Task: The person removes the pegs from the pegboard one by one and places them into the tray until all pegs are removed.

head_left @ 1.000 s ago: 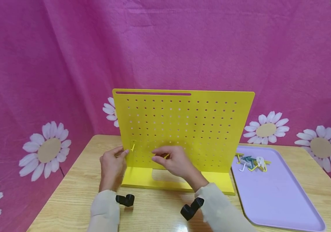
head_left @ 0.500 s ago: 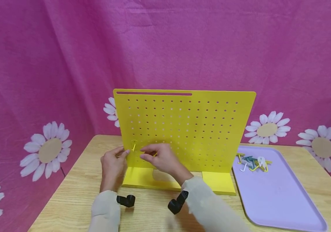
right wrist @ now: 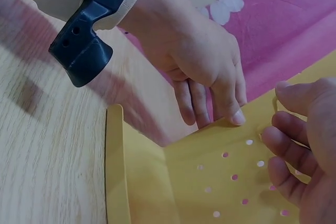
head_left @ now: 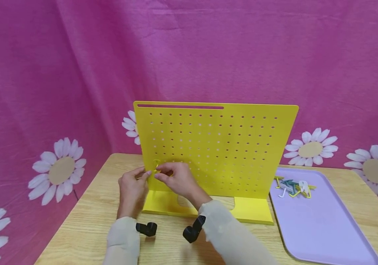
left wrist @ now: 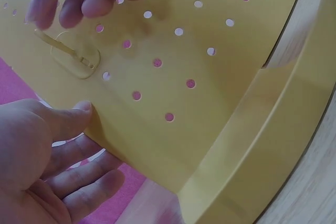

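Observation:
A thin yellow hook on an oval backplate (left wrist: 76, 56) is fixed to the front of a yellow pegboard (head_left: 242, 147), low near its left side. My left hand (head_left: 133, 187) grips the board's left edge; its thumb (left wrist: 73, 116) lies on the front face and the other fingers reach behind. Bent fingers of my right hand (head_left: 177, 178) are right at the hook's free end. In the right wrist view, the thumb (right wrist: 291, 94) and forefinger stand apart on either side of the hook.
On the right, a lilac tray (head_left: 325, 224) bears a small pile of yellow, white and dark green hooks (head_left: 296, 187). The pegboard stands on a flanged yellow base (head_left: 252, 209) on a wooden table (head_left: 86, 221). A pink flowered cloth (head_left: 209, 55) hangs behind.
My right hand has moved left across the board's front, from near the middle to the mounted hook. The left hand keeps its hold on the edge. The view has shifted slightly.

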`<state>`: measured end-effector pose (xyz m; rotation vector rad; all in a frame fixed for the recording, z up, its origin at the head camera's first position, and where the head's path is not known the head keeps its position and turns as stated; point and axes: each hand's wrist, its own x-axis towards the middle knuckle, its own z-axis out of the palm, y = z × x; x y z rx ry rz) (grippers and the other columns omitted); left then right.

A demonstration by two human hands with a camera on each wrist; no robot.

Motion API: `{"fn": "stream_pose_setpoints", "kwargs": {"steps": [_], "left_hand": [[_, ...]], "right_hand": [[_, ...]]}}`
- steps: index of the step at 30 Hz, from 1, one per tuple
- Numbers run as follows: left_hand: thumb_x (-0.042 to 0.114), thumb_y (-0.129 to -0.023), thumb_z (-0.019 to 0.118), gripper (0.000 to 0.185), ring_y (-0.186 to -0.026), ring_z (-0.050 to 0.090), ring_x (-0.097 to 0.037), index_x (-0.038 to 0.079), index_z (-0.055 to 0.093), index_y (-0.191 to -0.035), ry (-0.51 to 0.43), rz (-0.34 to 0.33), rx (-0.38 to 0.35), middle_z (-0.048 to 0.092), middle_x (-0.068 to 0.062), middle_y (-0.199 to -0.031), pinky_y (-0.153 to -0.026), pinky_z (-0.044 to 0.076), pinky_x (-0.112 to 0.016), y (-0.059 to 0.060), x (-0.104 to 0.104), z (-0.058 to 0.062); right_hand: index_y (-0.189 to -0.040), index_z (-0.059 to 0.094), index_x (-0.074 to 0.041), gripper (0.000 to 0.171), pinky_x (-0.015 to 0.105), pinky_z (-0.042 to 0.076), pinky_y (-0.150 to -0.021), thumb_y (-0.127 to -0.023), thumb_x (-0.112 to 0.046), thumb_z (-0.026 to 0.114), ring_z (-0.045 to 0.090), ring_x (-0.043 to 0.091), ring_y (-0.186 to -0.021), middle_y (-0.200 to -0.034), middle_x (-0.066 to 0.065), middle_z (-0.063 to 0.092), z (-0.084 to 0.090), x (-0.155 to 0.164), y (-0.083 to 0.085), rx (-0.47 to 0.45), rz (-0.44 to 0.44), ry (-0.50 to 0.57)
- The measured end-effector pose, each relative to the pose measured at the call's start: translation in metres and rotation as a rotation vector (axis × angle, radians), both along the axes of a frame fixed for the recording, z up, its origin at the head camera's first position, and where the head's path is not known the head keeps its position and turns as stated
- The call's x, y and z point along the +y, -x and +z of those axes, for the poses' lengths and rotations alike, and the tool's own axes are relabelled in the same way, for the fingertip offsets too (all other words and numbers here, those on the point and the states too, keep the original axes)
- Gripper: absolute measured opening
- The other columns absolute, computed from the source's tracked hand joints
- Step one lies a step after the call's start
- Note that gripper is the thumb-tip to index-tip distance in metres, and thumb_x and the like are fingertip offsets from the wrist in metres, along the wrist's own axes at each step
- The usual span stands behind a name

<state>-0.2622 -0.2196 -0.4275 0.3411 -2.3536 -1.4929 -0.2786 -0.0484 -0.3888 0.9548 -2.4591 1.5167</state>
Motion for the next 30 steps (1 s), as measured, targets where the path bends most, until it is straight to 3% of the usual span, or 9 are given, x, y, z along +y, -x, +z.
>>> {"fn": "stream_pose_setpoints", "kwargs": {"steps": [6,18,26,30], "left_hand": [[0.023,-0.097,0.069,0.03,-0.093,0.062,-0.024,0.012,0.073,-0.124,0.001,-0.008,-0.016,0.074,-0.006,-0.101,-0.079,0.052,-0.035,0.001,0.001,-0.001],[0.023,-0.096,0.069,0.031,-0.095,0.062,-0.024,0.014,0.072,-0.126,-0.003,0.008,-0.032,0.073,-0.005,-0.105,-0.083,0.056,-0.038,0.0,0.002,0.0],[0.024,-0.097,0.068,0.032,-0.097,0.063,-0.025,0.015,0.071,-0.128,-0.014,0.011,-0.068,0.072,-0.005,-0.108,-0.083,0.055,-0.037,-0.001,0.002,0.003],[0.023,-0.096,0.07,0.033,-0.099,0.065,-0.025,0.013,0.071,-0.127,0.016,0.01,-0.045,0.073,-0.007,-0.107,-0.087,0.056,-0.041,0.001,0.001,0.003]], "right_hand": [[-0.104,0.078,-0.002,0.019,0.021,0.053,-0.061,-0.091,-0.015,0.076,0.062,0.009,-0.07,-0.086,0.001,0.072,-0.003,-0.005,0.002,-0.004,-0.031,-0.017],[-0.1,0.079,-0.003,0.014,0.02,0.051,-0.056,-0.092,-0.014,0.075,0.06,0.009,-0.067,-0.087,0.002,0.074,-0.002,-0.012,0.004,0.006,-0.061,-0.038],[-0.097,0.079,-0.001,0.013,0.021,0.052,-0.058,-0.091,-0.011,0.075,0.061,0.01,-0.068,-0.087,0.004,0.074,-0.003,-0.011,0.003,0.06,-0.037,0.008],[-0.099,0.078,0.0,0.015,0.021,0.053,-0.061,-0.093,-0.012,0.073,0.064,0.011,-0.073,-0.09,0.006,0.074,0.0,-0.008,0.002,0.085,-0.01,0.026]]}}
